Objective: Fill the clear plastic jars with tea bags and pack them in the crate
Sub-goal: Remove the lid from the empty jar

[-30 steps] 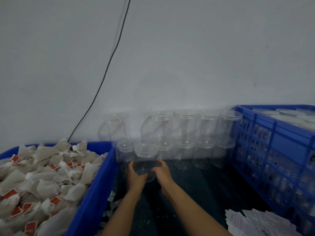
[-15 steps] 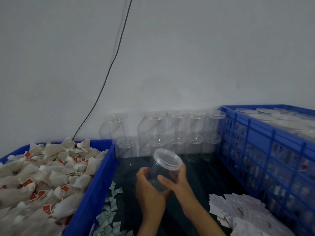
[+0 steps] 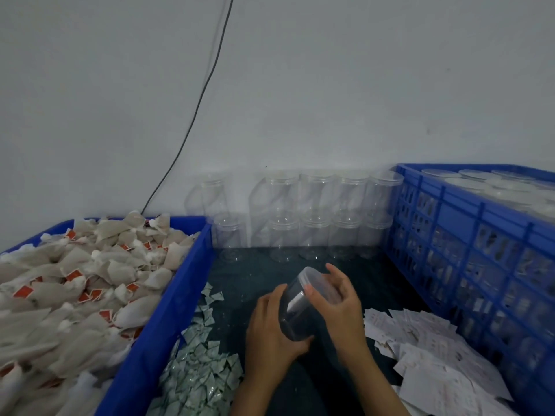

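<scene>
Tilting further now, jar [image 3: 303, 307] (lidded), left hand [image 3: 270, 331] cupping base, right hand [image 3: 336, 301] on lid

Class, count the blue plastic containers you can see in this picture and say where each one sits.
2. A blue bin heaped with tea bags sits at the left; a latticed blue crate holding lidded jars stands at the right. Others may lie outside the frame.

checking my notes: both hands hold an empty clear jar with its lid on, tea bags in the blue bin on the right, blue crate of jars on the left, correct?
Not quite: the sides are swapped. In the head view the tea bags fill the blue bin on the left, and the blue crate of jars is on the right. The left hand and right hand do hold an empty lidded clear jar.
</scene>
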A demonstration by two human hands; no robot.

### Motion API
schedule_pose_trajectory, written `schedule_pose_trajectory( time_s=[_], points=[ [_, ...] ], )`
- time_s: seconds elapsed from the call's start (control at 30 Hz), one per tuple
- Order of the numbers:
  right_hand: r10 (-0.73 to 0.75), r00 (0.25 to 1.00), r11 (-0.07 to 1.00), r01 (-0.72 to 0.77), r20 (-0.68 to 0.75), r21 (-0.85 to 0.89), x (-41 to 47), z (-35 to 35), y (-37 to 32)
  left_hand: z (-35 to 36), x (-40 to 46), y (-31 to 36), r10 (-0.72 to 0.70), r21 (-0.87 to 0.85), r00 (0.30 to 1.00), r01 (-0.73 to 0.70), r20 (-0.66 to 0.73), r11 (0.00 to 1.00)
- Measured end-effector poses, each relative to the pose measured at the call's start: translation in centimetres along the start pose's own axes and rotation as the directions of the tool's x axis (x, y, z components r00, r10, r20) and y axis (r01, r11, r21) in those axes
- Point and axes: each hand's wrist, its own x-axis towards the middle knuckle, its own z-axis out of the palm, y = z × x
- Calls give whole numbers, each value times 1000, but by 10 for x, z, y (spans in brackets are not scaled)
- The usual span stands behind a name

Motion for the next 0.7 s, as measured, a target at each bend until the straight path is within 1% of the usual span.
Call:
schedule_pose_trajectory(
  time_s=[0.07,0.13,0.27,0.3,0.37,0.43,0.47,0.5,0.53,0.6,0.63,0.7],
  points=[
    [-3,1000,1000,3,23,1,0,-2,-2,-5,3,-1,-9,51,1000,8,21,999],
    [-38,999,999,38,30,-5,1,-4,-5,-7,7,-1,-9,70,1000,7,21,998],
    [-76,992,997,76,97,-2,2,-10,-3,-13,8,0,-3,44,999,1,53,999],
    [-88,989,996,89,121,-9,2,-12,-3,-15,8,-2,-5,6,998,5,68,1000],
    [-112,975,992,122,194,-43,4,-19,-4,-19,7,-7,-12,-149,988,35,154,988],
    [-118,937,988,146,330,-60,7,-28,-9,-20,6,-13,10,-341,949,103,315,934],
    [-104,917,990,134,386,-51,9,-33,-11,-21,6,-14,26,-404,928,136,371,904],
    [-79,909,995,99,409,-29,11,-36,-11,-21,5,-13,35,-442,922,151,385,884],
    [-46,921,999,46,387,9,12,-38,-10,-21,4,-12,28,-459,930,156,368,875],
    [28,967,996,-48,254,73,10,-34,-3,-18,2,-10,-21,-423,955,150,296,894],
    [63,981,994,-78,184,75,7,-29,0,-17,1,-7,-46,-365,968,136,245,921],
    [124,986,986,-135,112,94,0,-18,9,-17,-1,-2,-58,-205,989,85,134,975]
  ],
)
